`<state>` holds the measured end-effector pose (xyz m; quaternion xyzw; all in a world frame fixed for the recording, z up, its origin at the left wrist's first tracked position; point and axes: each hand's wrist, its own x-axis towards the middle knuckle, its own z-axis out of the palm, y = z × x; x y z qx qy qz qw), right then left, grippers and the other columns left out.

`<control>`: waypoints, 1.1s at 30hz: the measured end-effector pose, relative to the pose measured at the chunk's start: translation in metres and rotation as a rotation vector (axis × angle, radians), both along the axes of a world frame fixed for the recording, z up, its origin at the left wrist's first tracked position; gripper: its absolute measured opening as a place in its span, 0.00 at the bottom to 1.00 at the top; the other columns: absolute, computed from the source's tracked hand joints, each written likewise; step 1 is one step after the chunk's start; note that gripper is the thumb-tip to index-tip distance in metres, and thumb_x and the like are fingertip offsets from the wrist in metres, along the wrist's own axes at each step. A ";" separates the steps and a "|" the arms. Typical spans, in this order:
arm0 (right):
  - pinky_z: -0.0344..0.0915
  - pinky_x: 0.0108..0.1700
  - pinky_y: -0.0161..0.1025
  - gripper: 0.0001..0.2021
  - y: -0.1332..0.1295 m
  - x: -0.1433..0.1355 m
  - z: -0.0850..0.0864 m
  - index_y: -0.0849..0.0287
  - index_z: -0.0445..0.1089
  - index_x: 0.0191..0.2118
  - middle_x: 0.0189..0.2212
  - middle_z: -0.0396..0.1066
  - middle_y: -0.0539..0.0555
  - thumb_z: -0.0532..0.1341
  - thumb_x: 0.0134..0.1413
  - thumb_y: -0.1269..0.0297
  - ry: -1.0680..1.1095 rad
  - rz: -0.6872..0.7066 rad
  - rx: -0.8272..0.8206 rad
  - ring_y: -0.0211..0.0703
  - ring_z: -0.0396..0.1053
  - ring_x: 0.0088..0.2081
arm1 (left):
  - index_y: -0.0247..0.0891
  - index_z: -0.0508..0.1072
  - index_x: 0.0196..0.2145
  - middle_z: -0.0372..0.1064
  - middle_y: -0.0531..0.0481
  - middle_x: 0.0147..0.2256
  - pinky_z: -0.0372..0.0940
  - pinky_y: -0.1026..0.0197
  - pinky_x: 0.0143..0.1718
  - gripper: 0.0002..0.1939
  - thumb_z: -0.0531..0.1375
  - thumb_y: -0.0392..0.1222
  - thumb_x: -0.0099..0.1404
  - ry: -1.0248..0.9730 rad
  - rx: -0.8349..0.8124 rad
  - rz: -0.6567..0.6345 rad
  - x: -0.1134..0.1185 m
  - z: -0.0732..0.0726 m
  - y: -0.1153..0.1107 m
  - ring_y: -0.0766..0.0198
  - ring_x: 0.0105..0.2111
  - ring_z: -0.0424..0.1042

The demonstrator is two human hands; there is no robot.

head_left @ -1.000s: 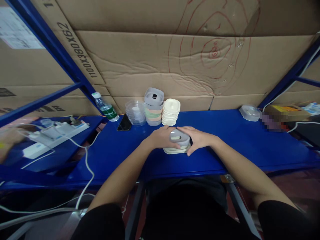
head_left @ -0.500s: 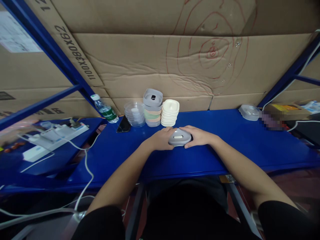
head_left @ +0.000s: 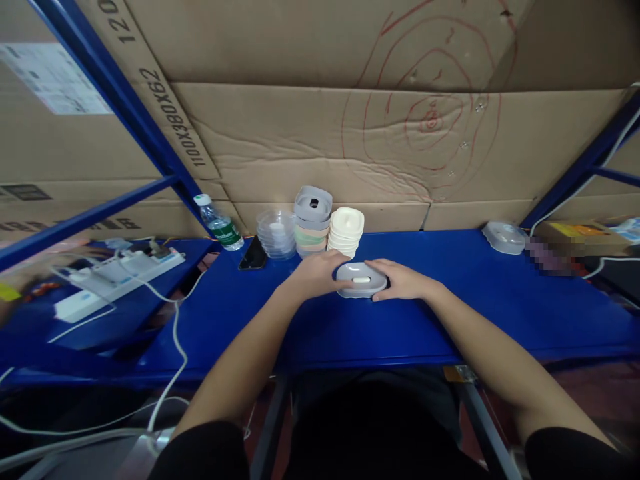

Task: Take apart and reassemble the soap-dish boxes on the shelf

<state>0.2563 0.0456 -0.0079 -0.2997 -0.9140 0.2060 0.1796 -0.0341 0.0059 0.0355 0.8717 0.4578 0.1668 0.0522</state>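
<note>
A grey, rounded plastic dish (head_left: 356, 272) with a pale oval piece in its middle sits low over the blue table in front of me. My left hand (head_left: 317, 275) is curved round its left end, thumb at the front edge and fingers toward the back. From the right, my right hand (head_left: 404, 281) grips the other end in the same way, with a dark gap inside the thumb. Just behind stand a stack of cream dishes (head_left: 345, 230), a stack of grey, peach and green dishes (head_left: 313, 217), and nested clear bowls (head_left: 277, 235).
A phone (head_left: 253, 254) and a water bottle (head_left: 220, 225) lie or stand at the back left. A clear container (head_left: 505, 238) is at the back right. On the left, a white power strip (head_left: 120, 285) trails cables. Cardboard (head_left: 300, 127) backs the blue table (head_left: 465, 300).
The view has shifted, so the scene sits slightly lower. The grey dish shows more of its top, and my left hand's grip looks looser. Another person's arm has appeared at the far left.
</note>
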 end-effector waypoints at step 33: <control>0.59 0.68 0.66 0.57 0.003 0.002 -0.001 0.56 0.52 0.75 0.70 0.59 0.68 0.69 0.47 0.31 -0.055 -0.050 0.014 0.72 0.60 0.69 | 0.40 0.68 0.42 0.72 0.36 0.57 0.48 0.40 0.67 0.23 0.47 0.63 0.75 -0.721 0.885 0.786 -0.089 0.004 0.037 0.50 0.59 0.68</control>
